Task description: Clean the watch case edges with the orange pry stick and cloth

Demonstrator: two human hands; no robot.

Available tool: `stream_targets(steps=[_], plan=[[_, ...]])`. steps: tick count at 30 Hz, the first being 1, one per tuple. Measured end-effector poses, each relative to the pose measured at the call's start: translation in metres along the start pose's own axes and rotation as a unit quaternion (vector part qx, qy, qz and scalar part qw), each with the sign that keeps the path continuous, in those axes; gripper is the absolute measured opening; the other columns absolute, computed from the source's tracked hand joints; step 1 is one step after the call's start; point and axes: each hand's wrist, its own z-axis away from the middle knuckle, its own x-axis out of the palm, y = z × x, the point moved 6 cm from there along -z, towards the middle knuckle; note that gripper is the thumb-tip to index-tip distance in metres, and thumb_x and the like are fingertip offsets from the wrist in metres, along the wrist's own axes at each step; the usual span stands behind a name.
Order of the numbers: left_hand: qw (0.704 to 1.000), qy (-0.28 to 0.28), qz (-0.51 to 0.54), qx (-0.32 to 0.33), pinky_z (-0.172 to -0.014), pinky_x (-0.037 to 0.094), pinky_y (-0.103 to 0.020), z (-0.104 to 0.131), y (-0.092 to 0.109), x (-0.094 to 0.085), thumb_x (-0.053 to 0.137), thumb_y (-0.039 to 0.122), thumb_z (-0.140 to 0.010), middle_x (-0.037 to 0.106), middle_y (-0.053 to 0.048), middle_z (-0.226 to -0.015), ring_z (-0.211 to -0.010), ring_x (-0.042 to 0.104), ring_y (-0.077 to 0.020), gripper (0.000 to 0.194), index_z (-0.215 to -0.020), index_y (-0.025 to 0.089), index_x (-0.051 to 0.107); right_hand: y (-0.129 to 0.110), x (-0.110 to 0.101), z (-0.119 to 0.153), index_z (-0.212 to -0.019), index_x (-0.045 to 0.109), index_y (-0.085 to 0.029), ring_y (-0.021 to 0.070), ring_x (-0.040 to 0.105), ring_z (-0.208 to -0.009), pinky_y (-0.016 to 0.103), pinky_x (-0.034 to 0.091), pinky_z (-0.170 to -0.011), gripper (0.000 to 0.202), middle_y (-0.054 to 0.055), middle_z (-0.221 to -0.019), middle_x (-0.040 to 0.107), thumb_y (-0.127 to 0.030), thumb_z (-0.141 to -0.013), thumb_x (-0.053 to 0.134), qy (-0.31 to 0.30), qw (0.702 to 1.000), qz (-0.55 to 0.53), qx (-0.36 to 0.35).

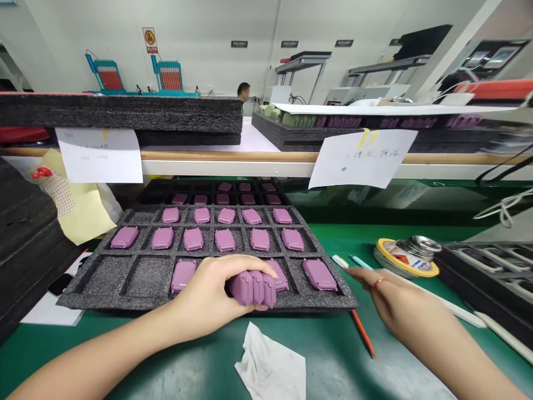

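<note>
My left hand is wrapped round a stack of several purple cases, held over the front edge of a black foam tray. Purple cases like them sit singly in many of the tray's compartments, one of them at the front right corner. Two front-left compartments hold nothing. Off the tray's right side is my right hand, its fingers stretched toward the tray and partly overlapping one another, with nothing seen in them.
A white cloth lies in front of the tray, and a red pen to its right. A tin with a yellow rim stands at the right, near another black tray. Above runs a shelf with hanging papers. A person's head shows behind.
</note>
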Motion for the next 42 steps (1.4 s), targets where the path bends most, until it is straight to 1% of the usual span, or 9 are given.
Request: stream_targets(steps=[4, 9, 17, 21, 25, 28, 31, 38, 42], plan=[[1.000, -0.011, 0.004, 0.006, -0.099, 0.052, -0.030, -0.001, 0.001, -0.001, 0.075, 0.004, -0.073, 0.077, 0.000, -0.113, -0.108, 0.071, -0.0191, 0.037, -0.105, 0.023, 0.073, -0.077, -0.039, -0.033, -0.125, 0.063, -0.021, 0.0238, 0.077, -0.084, 0.036, 0.062, -0.075, 0.030, 0.008, -0.095, 0.078, -0.026, -0.097, 0.054, 0.108, 0.987, -0.113, -0.048], [1.000, -0.012, 0.006, 0.008, -0.096, 0.053, -0.030, 0.001, 0.003, -0.002, 0.081, 0.013, -0.074, 0.078, -0.001, -0.110, -0.104, 0.072, -0.0199, 0.034, -0.106, 0.023, 0.074, -0.143, -0.019, -0.067, -0.139, 0.053, -0.024, 0.0217, 0.068, -0.115, 0.036, 0.056, -0.098, 0.042, 0.009, -0.121, 0.070, -0.046, -0.103, 0.045, -0.037, 0.903, -0.424, -0.066], [0.991, 0.037, -0.017, 0.128, -0.107, 0.048, -0.036, 0.002, 0.016, -0.003, 0.074, 0.009, -0.080, 0.078, -0.002, -0.114, -0.118, 0.066, -0.0229, 0.031, -0.108, 0.024, 0.074, -0.161, 0.031, -0.066, -0.139, 0.046, -0.024, 0.0288, 0.069, -0.116, 0.046, 0.056, -0.099, 0.082, 0.012, -0.125, 0.068, -0.074, -0.078, 0.066, -0.248, 0.730, -0.637, -0.017], [0.983, 0.042, -0.093, 0.155, -0.108, 0.044, -0.039, 0.004, 0.016, -0.003, 0.081, 0.021, -0.080, 0.077, -0.004, -0.106, -0.113, 0.063, -0.0234, 0.022, -0.101, 0.025, 0.076, -0.165, 0.031, -0.062, -0.147, 0.040, -0.025, 0.0322, 0.059, -0.131, 0.048, 0.049, -0.109, 0.108, 0.014, -0.140, 0.060, -0.051, -0.057, 0.094, -0.254, 0.758, -0.601, -0.006], [0.985, 0.034, -0.111, 0.124, -0.114, 0.041, -0.043, 0.008, 0.010, -0.003, 0.079, 0.025, -0.082, 0.057, -0.008, -0.136, -0.135, 0.046, -0.0284, 0.028, -0.110, 0.030, 0.076, -0.170, 0.029, -0.060, -0.156, 0.026, -0.029, 0.0252, 0.074, -0.105, 0.040, 0.061, -0.093, 0.113, 0.008, -0.116, 0.074, -0.022, -0.065, 0.092, -0.221, 0.757, -0.615, -0.001], [0.994, 0.014, -0.060, 0.085, -0.119, 0.035, -0.051, 0.010, 0.004, -0.003, 0.085, 0.024, -0.075, 0.030, -0.010, -0.160, -0.151, 0.023, -0.0344, 0.085, -0.149, 0.037, 0.044, -0.167, 0.020, -0.061, -0.158, 0.022, -0.032, 0.0243, 0.075, -0.103, 0.037, 0.064, -0.088, 0.114, 0.005, -0.111, 0.075, -0.016, -0.067, 0.090, -0.135, 0.789, -0.598, -0.034], [0.994, -0.030, 0.104, -0.004, -0.115, 0.041, -0.054, 0.009, -0.005, 0.000, 0.093, 0.023, -0.063, 0.019, -0.012, -0.166, -0.149, 0.033, -0.0362, 0.134, -0.158, 0.043, 0.002, -0.164, 0.010, -0.060, -0.159, 0.019, -0.032, 0.0256, 0.073, -0.109, 0.044, 0.059, -0.099, 0.113, 0.006, -0.114, 0.075, -0.022, -0.071, 0.089, -0.062, 0.821, -0.561, -0.081], [0.923, -0.084, 0.358, -0.114, -0.102, 0.056, -0.044, 0.006, -0.012, 0.007, 0.077, 0.028, -0.086, 0.066, -0.017, -0.134, -0.124, 0.065, -0.0318, 0.067, -0.144, 0.023, 0.046, -0.163, 0.005, -0.061, -0.158, 0.025, -0.033, 0.0260, 0.068, -0.120, 0.044, 0.051, -0.110, 0.100, 0.013, -0.155, 0.048, -0.024, -0.078, 0.084, -0.007, 0.854, -0.500, -0.145], [0.917, -0.080, 0.371, -0.126, -0.104, 0.055, -0.042, 0.005, -0.011, 0.007, 0.078, 0.022, -0.084, 0.071, -0.015, -0.127, -0.122, 0.066, -0.0307, 0.045, -0.127, 0.019, 0.062, -0.162, 0.008, -0.063, -0.159, 0.022, -0.032, 0.0238, 0.067, -0.121, 0.045, 0.047, -0.115, 0.102, 0.006, -0.130, 0.071, -0.020, -0.078, 0.083, -0.033, 0.855, -0.496, -0.146]])
